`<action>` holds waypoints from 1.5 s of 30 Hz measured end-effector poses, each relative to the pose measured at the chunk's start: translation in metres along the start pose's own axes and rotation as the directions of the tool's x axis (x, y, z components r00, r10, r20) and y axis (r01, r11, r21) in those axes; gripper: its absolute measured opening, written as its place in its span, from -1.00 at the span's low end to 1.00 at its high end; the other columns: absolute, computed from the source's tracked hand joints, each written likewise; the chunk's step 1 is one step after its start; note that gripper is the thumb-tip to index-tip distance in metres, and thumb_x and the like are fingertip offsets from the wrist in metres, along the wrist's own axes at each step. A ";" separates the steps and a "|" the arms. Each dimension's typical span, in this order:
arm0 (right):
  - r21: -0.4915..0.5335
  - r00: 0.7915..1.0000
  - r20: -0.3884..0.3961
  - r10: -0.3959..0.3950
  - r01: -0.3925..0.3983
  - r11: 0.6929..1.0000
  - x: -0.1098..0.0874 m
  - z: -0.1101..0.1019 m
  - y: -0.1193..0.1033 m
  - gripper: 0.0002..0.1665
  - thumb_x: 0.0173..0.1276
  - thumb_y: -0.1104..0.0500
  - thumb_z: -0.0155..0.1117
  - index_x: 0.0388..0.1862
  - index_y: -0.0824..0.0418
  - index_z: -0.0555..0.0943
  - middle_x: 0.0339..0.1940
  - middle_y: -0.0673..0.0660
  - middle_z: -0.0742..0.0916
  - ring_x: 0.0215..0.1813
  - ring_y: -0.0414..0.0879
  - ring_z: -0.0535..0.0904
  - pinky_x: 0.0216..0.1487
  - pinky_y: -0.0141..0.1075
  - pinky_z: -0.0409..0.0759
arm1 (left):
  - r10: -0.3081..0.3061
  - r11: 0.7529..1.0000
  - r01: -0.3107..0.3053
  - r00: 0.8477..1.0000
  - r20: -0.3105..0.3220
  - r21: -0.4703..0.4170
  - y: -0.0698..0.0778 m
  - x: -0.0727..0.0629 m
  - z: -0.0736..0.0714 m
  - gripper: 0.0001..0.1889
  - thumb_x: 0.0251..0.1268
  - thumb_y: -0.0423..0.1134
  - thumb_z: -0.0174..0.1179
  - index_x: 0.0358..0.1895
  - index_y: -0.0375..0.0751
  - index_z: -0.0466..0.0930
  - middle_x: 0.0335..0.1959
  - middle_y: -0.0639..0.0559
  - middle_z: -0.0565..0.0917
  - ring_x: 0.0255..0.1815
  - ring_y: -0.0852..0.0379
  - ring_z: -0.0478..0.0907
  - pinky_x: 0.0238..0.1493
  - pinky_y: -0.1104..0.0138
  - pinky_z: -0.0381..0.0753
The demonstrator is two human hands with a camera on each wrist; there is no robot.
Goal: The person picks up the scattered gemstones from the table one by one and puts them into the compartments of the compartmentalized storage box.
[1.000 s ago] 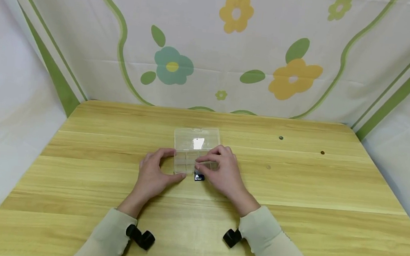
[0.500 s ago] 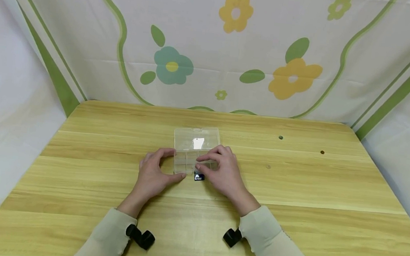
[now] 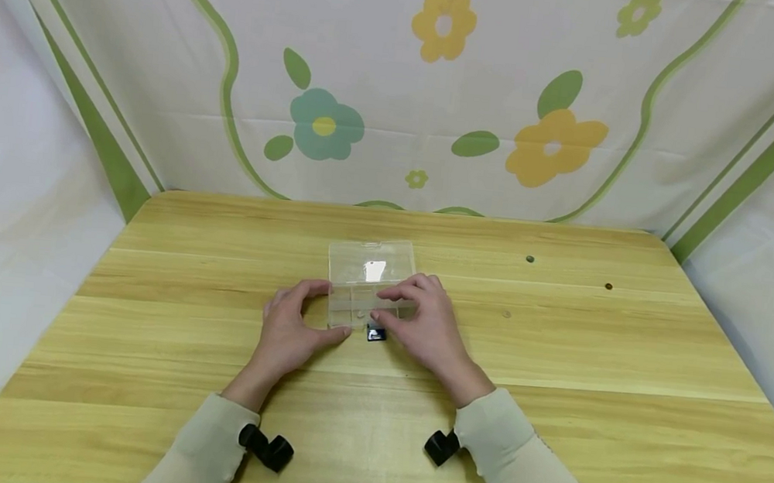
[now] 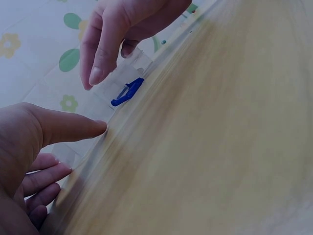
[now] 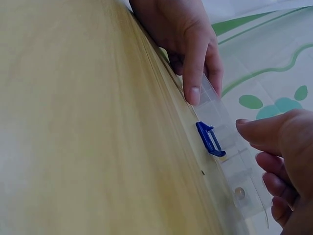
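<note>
A clear plastic compartment box (image 3: 345,263) stands on the table with its lid raised at the back. A blue latch (image 5: 208,139) sits on its front edge. My left hand (image 3: 288,335) grips the box's left end, thumb at the front edge and fingers at the far side. Over the right-hand compartments hovers my right hand (image 3: 426,325), thumb and forefinger apart with nothing between them. A tiny pale piece (image 3: 361,314) lies in a front compartment, near the right fingertips. In the right wrist view a small round clear piece (image 5: 239,193) shows in an end compartment.
On the wooden table (image 3: 549,444), right of the box, lie a grey-green round piece (image 3: 530,259), a brown one (image 3: 609,286) and a pale see-through one (image 3: 507,314). A flowered cloth (image 3: 389,78) hangs behind the table's far edge.
My right thumb and forefinger have parted and drawn slightly to the right, and the tiny pale piece now shows in the front compartment. The left hand and box have stayed in place.
</note>
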State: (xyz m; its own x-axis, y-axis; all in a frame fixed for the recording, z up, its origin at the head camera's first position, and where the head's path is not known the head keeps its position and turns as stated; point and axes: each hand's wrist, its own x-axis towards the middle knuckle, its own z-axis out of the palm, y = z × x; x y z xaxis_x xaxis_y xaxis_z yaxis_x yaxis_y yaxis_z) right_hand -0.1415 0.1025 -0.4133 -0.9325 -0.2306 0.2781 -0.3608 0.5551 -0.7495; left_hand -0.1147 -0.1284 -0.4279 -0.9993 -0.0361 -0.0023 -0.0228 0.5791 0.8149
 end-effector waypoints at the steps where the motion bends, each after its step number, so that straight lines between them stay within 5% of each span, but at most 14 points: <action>1: 0.009 1.000 -0.007 0.007 -0.007 1.000 0.000 -0.001 0.000 -0.69 0.23 0.16 0.69 -0.04 0.11 0.86 -0.11 0.00 0.77 0.06 -0.04 0.54 0.11 -0.16 0.48 | -0.003 1.000 0.003 1.000 0.002 0.000 0.000 0.000 0.000 -0.20 0.08 -0.10 0.66 0.44 -0.07 0.54 0.45 -0.06 0.64 0.48 -0.17 0.30 0.55 -0.13 0.15; 10: 0.047 0.997 -0.066 0.029 -0.026 0.999 -0.003 -0.011 0.011 -0.71 0.22 0.21 0.69 -0.07 0.12 0.86 -0.12 0.01 0.77 -0.02 -0.05 0.54 -0.03 -0.23 0.53 | -0.005 1.000 0.005 1.000 0.006 0.001 0.000 0.000 0.000 -0.19 0.08 -0.11 0.66 0.45 -0.09 0.54 0.45 -0.06 0.64 0.47 -0.16 0.31 0.54 -0.13 0.16; 24: 0.027 0.986 -0.126 0.112 -0.109 0.994 -0.005 -0.041 0.035 -0.86 0.30 0.19 0.65 -0.18 0.09 0.87 -0.18 0.05 0.77 -0.04 -0.01 0.63 0.04 -0.15 0.59 | -0.011 1.000 0.011 1.000 0.003 -0.006 -0.001 -0.001 0.000 -0.19 0.07 -0.13 0.66 0.44 -0.10 0.54 0.44 -0.08 0.64 0.47 -0.17 0.31 0.54 -0.12 0.16; 37: -0.070 0.978 -0.129 0.164 -0.174 0.982 -0.005 -0.105 0.070 -0.78 0.39 0.02 0.60 -0.08 0.09 0.86 -0.06 0.06 0.78 0.04 0.03 0.61 0.13 -0.15 0.52 | -0.010 1.000 0.010 1.000 0.005 0.000 0.001 -0.001 0.000 -0.18 0.08 -0.12 0.66 0.45 -0.11 0.53 0.45 -0.08 0.63 0.46 -0.17 0.31 0.54 -0.13 0.17; 45: -0.082 0.959 -0.117 0.257 -0.267 0.960 -0.014 -0.129 0.090 -0.64 0.38 -0.18 0.57 -0.04 0.02 0.86 -0.02 0.02 0.76 0.05 -0.07 0.59 0.05 -0.36 0.54 | -0.019 1.000 0.019 1.000 0.000 0.001 0.002 -0.002 0.000 -0.18 0.07 -0.12 0.67 0.45 -0.10 0.53 0.45 -0.08 0.63 0.48 -0.17 0.30 0.56 -0.14 0.17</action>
State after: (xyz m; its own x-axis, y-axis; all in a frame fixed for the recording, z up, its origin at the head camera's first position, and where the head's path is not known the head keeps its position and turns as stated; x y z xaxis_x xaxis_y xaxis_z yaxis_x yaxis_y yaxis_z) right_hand -0.1636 0.2587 -0.4077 -0.9894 0.0143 0.1445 -0.0993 0.6597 -0.7450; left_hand -0.1131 -0.1273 -0.4256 -0.9987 -0.0470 -0.0181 -0.0420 0.5793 0.8140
